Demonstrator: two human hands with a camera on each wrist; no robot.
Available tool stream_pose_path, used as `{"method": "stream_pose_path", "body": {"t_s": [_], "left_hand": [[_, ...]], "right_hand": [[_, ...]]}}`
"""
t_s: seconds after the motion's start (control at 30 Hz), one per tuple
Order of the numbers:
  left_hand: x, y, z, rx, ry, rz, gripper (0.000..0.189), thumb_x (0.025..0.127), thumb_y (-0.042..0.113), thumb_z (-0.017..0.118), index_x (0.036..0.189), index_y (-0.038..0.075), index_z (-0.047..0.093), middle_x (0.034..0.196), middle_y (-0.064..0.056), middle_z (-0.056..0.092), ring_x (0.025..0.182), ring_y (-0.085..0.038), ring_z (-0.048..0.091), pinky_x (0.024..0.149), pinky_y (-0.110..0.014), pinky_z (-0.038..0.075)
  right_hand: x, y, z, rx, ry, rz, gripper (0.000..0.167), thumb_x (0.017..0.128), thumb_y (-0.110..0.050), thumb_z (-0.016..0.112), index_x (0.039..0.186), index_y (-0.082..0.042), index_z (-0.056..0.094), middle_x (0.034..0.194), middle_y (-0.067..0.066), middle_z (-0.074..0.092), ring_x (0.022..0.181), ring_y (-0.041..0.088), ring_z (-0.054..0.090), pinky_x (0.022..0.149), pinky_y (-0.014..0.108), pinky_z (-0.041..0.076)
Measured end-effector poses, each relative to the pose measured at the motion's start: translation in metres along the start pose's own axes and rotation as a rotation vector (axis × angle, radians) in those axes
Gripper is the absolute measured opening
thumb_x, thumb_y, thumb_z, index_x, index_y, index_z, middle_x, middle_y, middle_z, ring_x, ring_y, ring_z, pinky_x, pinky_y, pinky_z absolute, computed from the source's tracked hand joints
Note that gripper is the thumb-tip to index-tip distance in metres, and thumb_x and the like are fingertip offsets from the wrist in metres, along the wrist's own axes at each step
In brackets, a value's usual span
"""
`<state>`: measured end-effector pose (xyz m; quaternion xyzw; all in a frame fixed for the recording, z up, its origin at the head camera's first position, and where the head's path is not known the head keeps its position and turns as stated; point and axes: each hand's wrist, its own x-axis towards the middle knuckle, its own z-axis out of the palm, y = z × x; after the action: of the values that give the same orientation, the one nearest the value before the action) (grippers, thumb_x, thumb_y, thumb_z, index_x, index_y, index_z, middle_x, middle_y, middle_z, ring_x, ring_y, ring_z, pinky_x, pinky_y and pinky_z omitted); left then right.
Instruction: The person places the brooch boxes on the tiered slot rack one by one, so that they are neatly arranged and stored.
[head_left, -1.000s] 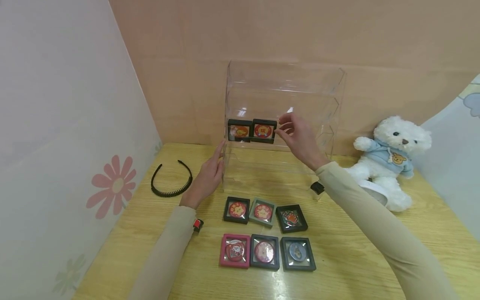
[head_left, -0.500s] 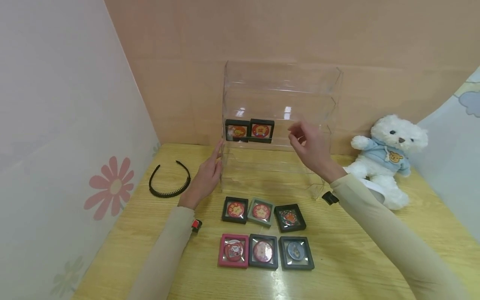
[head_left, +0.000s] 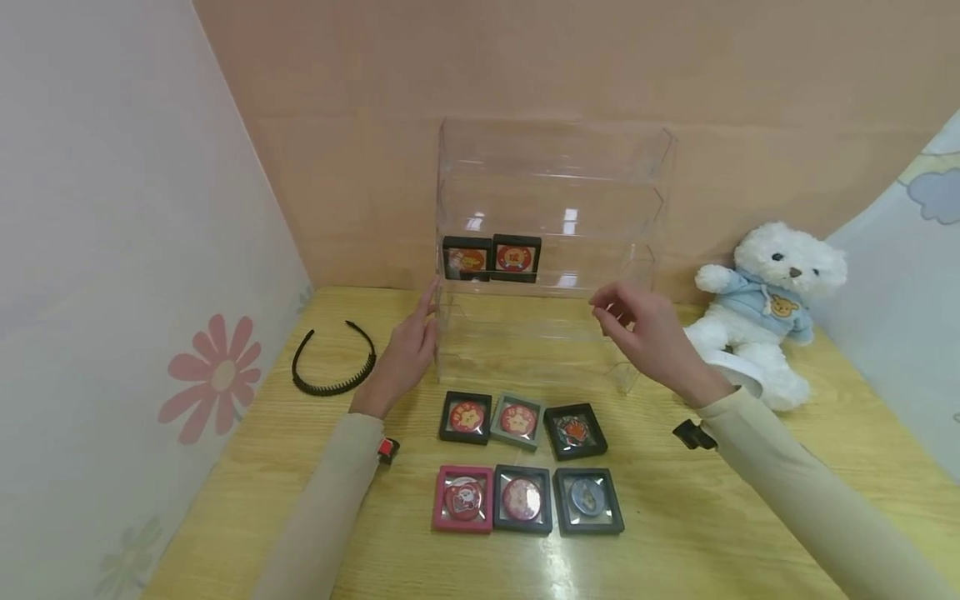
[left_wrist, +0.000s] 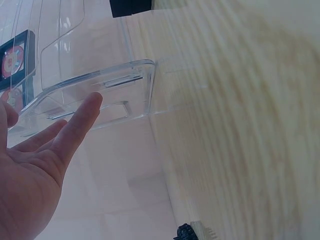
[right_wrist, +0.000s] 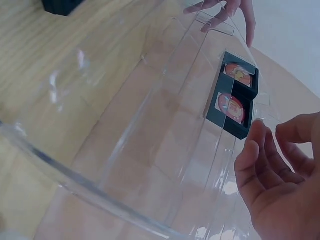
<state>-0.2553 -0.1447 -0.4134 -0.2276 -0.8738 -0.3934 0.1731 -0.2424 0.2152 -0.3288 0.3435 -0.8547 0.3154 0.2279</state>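
Clear tiered rack [head_left: 555, 177] upright; left hand [head_left: 402, 357] straight-fingered at its left side, right hand [head_left: 651, 335] empty, fingers loosely bent, before its right half. Two black square frames [head_left: 492, 259], red round badges [head_left: 515, 259] inside, side by side at rack's left end.

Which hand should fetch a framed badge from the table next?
Probably the right hand: it holds nothing, near the back row's rightmost framed badge, while the left hand is at the clear tiered rack.
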Motion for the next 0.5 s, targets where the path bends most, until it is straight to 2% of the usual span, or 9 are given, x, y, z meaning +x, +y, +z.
{"method": "stream_pose_path", "body": {"t_s": [0.13,0.37,0.5], "left_hand": [[-0.001,0.001,-0.001,-0.002,0.004,0.005,0.065,0.109,0.008,0.041,0.164,0.026,0.011,0.138,-0.028,0.054,0.071,-0.021,0.059,0.069,-0.041,0.053],[-0.001,0.0,0.0,0.005,0.01,0.012,0.065,0.109,0.009,0.04,0.165,0.026,0.01,0.137,-0.03,0.054,0.063,-0.017,0.054,0.063,-0.039,0.051],[0.0,0.0,0.0,0.004,0.011,0.015,0.066,0.109,0.008,0.04,0.165,0.027,0.01,0.138,-0.03,0.054,0.06,-0.017,0.052,0.061,-0.038,0.049]], "right_hand": [[-0.017,-0.001,-0.004,0.002,-0.04,0.04,0.012,0.095,0.001,0.067,0.104,-0.007,0.067,0.075,-0.003,0.063,0.06,0.009,0.056,0.055,0.02,0.045],[-0.047,0.001,-0.006,0.003,-0.092,0.107,0.012,0.097,-0.003,0.067,0.104,-0.013,0.068,0.081,-0.008,0.064,0.061,0.01,0.059,0.056,0.024,0.048],[-0.063,0.003,-0.005,0.026,-0.122,0.142,0.013,0.097,-0.003,0.067,0.103,-0.014,0.068,0.078,-0.009,0.063,0.06,0.01,0.059,0.054,0.025,0.047]]}}
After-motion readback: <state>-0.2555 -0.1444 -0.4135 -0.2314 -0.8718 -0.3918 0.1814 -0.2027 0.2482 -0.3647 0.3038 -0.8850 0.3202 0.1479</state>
